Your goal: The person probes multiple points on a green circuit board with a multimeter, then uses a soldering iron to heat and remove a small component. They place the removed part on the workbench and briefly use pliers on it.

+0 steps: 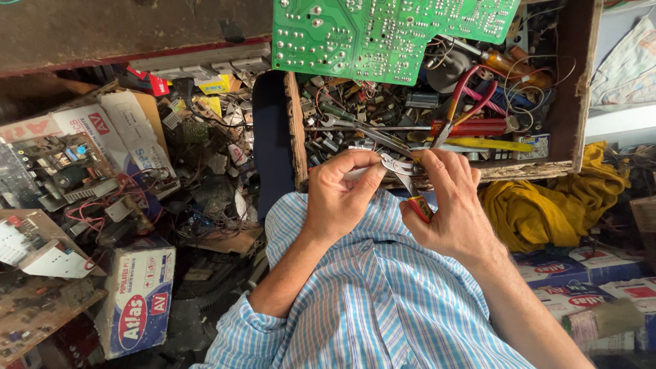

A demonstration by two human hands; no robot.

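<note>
Left hand: my left hand (340,198) sits over my lap, fingers curled shut and pinching a small pale part (357,172) between thumb and forefinger; I cannot tell what the part is.
Right hand: my right hand (454,205) is clamped around the red-handled pliers (407,183); one red grip shows below the palm, the metal head pokes out toward the left hand.
Hands together: the two hands meet at the plier head, fingertips touching or nearly so; the pale part lies right at the steel nose.
Beneath: my striped blue shirt (369,301) fills the lower middle; both forearms rest across it.
Just ahead: a worn wooden tray (296,130) stands directly beyond the knuckles, crammed with wires, loose components and tools; its front edge is partly hidden by my fingers.
In the tray: pink-handled pliers (471,96) and a yellow-handled tool (488,144) lie among the clutter; a green circuit board (383,34) overhangs the tray's far side, solder side up.
Right side: a crumpled yellow cloth (540,205) lies beside the tray, near my right wrist.
Left side: printed cardboard boxes (140,294), scrap boards and red wiring are heaped well apart from the hands.
</note>
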